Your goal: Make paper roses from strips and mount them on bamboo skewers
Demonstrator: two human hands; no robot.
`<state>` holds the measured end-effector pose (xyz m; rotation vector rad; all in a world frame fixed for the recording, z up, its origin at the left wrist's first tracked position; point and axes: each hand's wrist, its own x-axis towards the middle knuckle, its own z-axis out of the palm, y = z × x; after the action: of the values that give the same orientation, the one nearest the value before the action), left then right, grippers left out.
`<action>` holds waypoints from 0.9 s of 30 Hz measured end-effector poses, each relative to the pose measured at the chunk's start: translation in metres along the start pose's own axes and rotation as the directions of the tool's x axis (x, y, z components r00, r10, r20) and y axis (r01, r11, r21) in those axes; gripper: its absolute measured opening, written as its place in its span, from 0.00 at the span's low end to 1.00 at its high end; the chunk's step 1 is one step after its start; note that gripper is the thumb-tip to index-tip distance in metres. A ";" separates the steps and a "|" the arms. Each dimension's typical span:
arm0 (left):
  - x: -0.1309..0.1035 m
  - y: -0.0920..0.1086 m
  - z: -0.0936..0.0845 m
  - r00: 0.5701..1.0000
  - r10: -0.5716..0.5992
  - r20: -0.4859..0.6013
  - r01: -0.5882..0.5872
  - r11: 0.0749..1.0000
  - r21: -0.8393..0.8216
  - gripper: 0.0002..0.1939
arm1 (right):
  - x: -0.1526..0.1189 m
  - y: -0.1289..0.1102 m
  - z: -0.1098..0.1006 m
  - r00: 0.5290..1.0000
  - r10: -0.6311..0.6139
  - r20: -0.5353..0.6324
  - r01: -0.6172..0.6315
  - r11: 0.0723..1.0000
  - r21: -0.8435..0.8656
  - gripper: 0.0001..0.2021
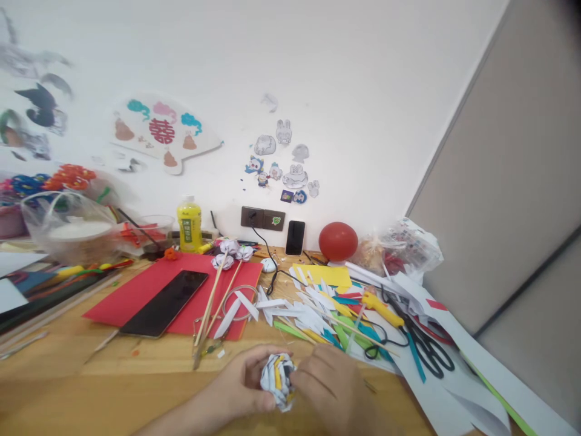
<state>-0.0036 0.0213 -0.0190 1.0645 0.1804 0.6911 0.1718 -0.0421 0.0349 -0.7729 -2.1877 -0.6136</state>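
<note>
At the front edge of the wooden table, my left hand is closed round a ball of crumpled or folded paper, white with yellow and dark strips. Against the ball's right side rests my right hand, its fingers curled and a little blurred. Whether those fingertips pinch the ball or a small piece at it is hidden. Beyond the hands lie white paper strips and thin wooden sticks, some topped with white paper flowers.
Red sheets carry a black tablet on the left. To the right lie a yellow glue gun, black scissors and coloured scraps. A yellow bottle, a phone and a red balloon stand by the wall.
</note>
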 end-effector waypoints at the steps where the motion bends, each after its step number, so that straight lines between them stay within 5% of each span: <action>1: 0.000 0.000 0.000 1.000 0.001 -0.004 -0.001 1.000 -0.003 0.28 | 0.000 -0.001 -0.001 1.000 -0.020 0.010 0.021 0.999 -0.028 0.15; 4: 0.000 0.001 0.001 1.000 -0.010 -0.008 0.010 1.000 -0.008 0.28 | 0.001 0.001 -0.003 1.000 0.006 0.024 -0.008 0.997 0.078 0.15; 7: 0.000 0.000 0.000 1.000 0.003 -0.004 -0.003 1.000 -0.005 0.29 | -0.002 0.006 -0.003 0.980 0.162 0.118 -0.196 0.900 0.389 0.13; 11: 0.000 -0.003 -0.003 1.000 -0.003 0.026 0.003 1.000 0.014 0.28 | -0.006 0.010 -0.002 0.867 0.351 0.353 -0.494 0.692 0.527 0.11; 14: 0.000 -0.004 -0.004 0.997 -0.046 0.059 0.044 0.999 0.031 0.29 | -0.006 0.010 -0.004 0.799 0.399 0.450 -0.596 0.625 0.503 0.11; 16: 0.000 -0.003 -0.003 0.996 -0.058 0.066 0.056 0.998 0.031 0.29 | -0.003 0.011 -0.008 0.813 0.359 0.457 -0.568 0.661 0.490 0.10; 21: 0.001 -0.003 -0.003 0.997 -0.054 0.063 0.053 0.998 0.023 0.28 | 0.001 0.014 -0.011 0.933 0.149 0.327 -0.293 0.841 0.454 0.13; 27: 0.001 -0.004 -0.004 0.996 -0.057 0.069 0.055 0.998 0.024 0.29 | -0.004 0.012 -0.003 0.933 0.151 0.327 -0.259 0.913 0.316 0.12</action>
<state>-0.0027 0.0236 -0.0241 1.0994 0.1573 0.6014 0.1841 -0.0369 0.0363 -0.9291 -2.3493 0.0156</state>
